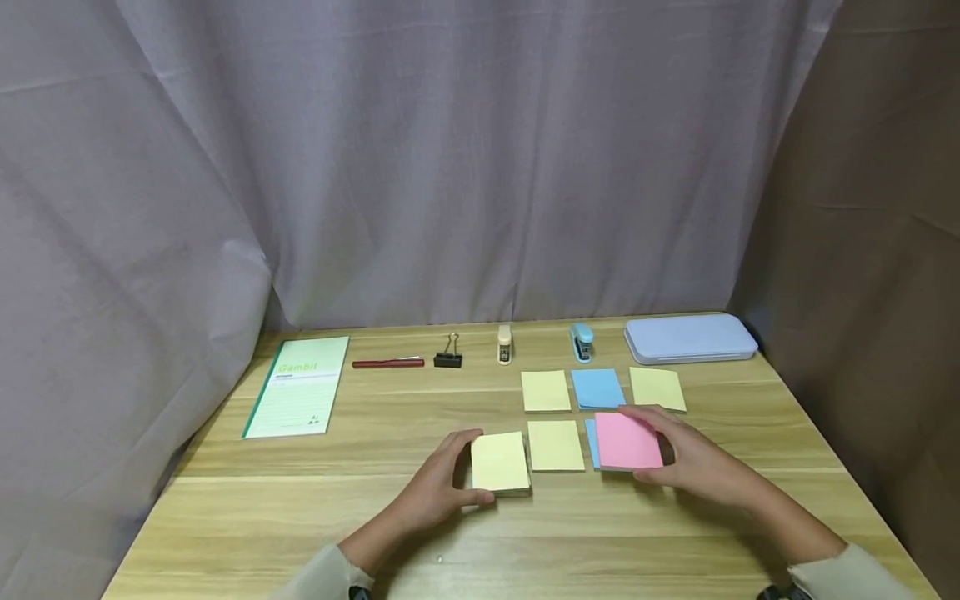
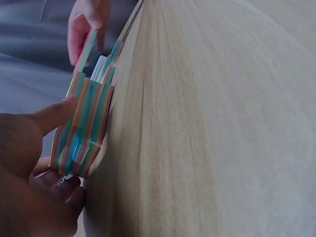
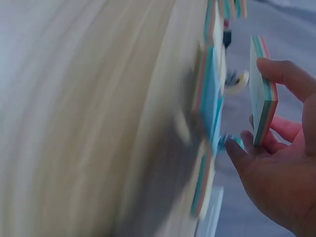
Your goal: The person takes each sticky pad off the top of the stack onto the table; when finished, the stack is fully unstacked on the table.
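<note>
A thick stack of sticky note pads [image 1: 500,462], yellow on top, is gripped between the thumb and fingers of my left hand [image 1: 427,493]. Its striped pink, teal and yellow edges show in the left wrist view [image 2: 84,128]. My right hand [image 1: 701,462] pinches a pink-topped sticky note pad [image 1: 628,442] by its right side. The right wrist view has this pad [image 3: 264,94] raised off the table, over a blue pad [image 1: 592,443] that it mostly covers from above. Between the hands lies a yellow pad [image 1: 556,446].
Behind lie a yellow pad [image 1: 546,392], a blue pad [image 1: 597,388] and another yellow pad [image 1: 657,388]. Along the back stand a notebook [image 1: 300,400], red pen [image 1: 387,363], binder clip [image 1: 447,360], cream stapler [image 1: 505,344], blue stapler [image 1: 582,342] and pale blue case [image 1: 690,337].
</note>
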The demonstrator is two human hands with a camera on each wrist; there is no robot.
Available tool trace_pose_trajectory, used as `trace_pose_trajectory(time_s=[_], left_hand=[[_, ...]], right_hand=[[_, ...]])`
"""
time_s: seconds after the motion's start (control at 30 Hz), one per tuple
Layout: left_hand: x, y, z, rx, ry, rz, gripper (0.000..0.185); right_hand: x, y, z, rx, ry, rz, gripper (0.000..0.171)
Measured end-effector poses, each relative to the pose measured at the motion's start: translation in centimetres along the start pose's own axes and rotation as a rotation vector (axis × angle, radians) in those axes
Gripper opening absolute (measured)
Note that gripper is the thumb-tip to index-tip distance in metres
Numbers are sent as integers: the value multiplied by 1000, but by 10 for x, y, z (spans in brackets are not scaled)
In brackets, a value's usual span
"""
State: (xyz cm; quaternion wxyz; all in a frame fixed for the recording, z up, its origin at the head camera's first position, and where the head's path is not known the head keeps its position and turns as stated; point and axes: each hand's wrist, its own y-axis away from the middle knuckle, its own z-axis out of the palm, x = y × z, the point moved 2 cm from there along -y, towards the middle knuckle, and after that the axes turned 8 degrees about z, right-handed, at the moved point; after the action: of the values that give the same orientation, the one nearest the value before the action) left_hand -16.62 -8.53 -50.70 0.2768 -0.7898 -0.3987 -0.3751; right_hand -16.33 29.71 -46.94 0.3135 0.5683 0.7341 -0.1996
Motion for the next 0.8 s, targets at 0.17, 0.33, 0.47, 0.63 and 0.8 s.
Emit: trace_pose_trajectory(time_s=[0.17, 0.33, 0.47, 0.63, 0.8], left_hand=[[-2, 0, 0, 1, 4, 1, 92], [-5, 0, 1, -1, 13, 1, 92], [-5, 1, 2, 3, 20, 4, 92], [-5, 0, 2, 3, 19, 0, 93], [-4, 1, 2, 1, 24, -4, 96]], right_hand=[[32, 9, -14, 6, -7, 61, 86], [55, 15, -24, 15, 20, 92, 85], [66, 15, -29, 20, 69, 98, 85], [72, 13, -29, 12, 105, 79, 85], [72, 12, -28, 17, 131, 76, 86]])
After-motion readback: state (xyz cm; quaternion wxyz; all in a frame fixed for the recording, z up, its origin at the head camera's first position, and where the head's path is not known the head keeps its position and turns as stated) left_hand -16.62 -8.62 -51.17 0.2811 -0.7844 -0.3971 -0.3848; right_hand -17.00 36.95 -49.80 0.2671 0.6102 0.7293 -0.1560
